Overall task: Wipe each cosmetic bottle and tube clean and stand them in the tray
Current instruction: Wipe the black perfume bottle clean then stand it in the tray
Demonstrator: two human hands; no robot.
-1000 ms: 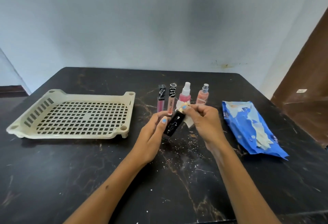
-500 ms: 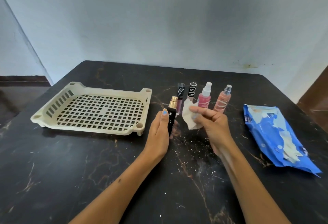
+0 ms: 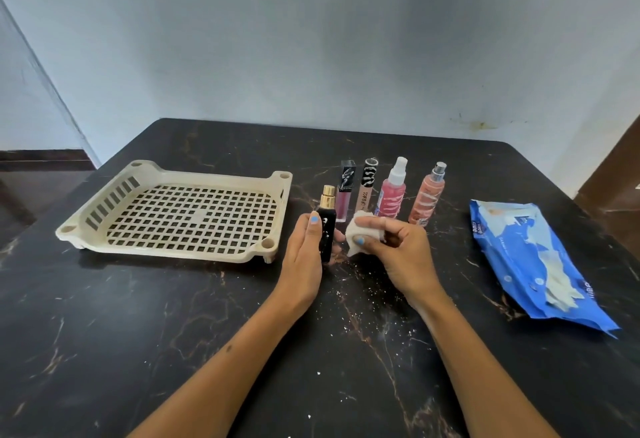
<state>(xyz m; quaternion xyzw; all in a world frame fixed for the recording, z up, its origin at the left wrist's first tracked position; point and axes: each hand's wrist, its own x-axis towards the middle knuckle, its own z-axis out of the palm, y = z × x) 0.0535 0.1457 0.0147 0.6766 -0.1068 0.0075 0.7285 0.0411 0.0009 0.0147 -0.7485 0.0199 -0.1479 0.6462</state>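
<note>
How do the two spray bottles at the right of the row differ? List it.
The left spray bottle is a deeper pink with a white top; the right spray bottle is peach with a clear, silvery top. The left one stands just behind the right hand and its wipe; the right one stands free. Both stand upright on the table, uncapped.

Both forearms are bare right up to the bottom of the shot, no sleeves, watch or rings showing, and the left hand and right hand have light blue polish on the thumbnails.
</note>
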